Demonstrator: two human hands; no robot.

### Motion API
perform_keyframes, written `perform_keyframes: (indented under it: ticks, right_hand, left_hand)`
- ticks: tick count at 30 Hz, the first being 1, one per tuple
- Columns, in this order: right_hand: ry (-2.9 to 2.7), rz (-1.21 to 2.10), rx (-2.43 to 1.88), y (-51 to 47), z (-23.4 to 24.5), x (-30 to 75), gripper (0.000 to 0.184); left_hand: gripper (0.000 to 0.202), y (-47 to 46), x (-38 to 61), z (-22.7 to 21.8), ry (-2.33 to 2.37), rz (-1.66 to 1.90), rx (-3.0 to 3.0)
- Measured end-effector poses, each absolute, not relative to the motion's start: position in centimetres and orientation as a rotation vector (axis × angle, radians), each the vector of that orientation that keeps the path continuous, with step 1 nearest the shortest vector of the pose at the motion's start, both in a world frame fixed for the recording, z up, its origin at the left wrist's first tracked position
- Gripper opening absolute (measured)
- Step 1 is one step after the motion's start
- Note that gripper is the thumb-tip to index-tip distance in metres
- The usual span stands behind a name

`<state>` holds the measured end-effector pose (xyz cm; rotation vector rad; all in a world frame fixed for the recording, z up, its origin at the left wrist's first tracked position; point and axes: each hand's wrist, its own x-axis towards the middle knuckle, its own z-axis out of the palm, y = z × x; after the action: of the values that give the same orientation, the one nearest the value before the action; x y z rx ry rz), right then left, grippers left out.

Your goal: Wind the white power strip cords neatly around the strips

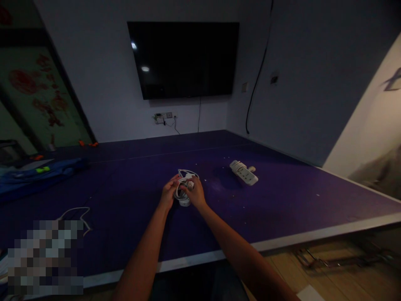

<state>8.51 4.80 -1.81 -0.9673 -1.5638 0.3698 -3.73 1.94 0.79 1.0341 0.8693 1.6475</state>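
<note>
Our left hand [169,193] and right hand [196,193] meet over the middle of the purple table [282,209], both with fingers curled around a white cable bundle [184,201]. The bundle sits between our palms, a loop of it sticking up past the fingertips; we cannot tell whether its lower end touches the tabletop. A white power strip [243,172] lies to the right, well apart from it. A loose white cord [77,213] trails near the table's left front. A dark screen [183,58] hangs on the far wall.
</note>
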Motion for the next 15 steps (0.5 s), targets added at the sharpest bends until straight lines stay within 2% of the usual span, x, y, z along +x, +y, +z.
perform_keyframes:
  ticks: [4, 7, 11, 15]
  right_hand:
    - [-1.520, 0.510, -0.928, 4.9, -2.7, 7.9, 0.050]
    - [-1.417, 0.506, -0.983, 4.9, -2.5, 8.1, 0.047]
    - [-1.277, 0.476, -1.069, 5.2, -1.7, 9.1, 0.045]
    - [-1.240, 0.502, -1.069, 5.6, -1.4, 9.9, 0.035]
  left_hand:
    - [0.041, 1.7, -3.3, 1.1, 0.933, 1.597, 1.248]
    - [0.041, 1.8, -2.9, 1.1, 0.974, 1.606, 1.338]
    - [0.051, 2.0, -2.3, 0.9, 0.966, 1.674, 1.232]
    - [0.056, 2.0, -2.2, 0.7, 1.061, 1.698, 1.174]
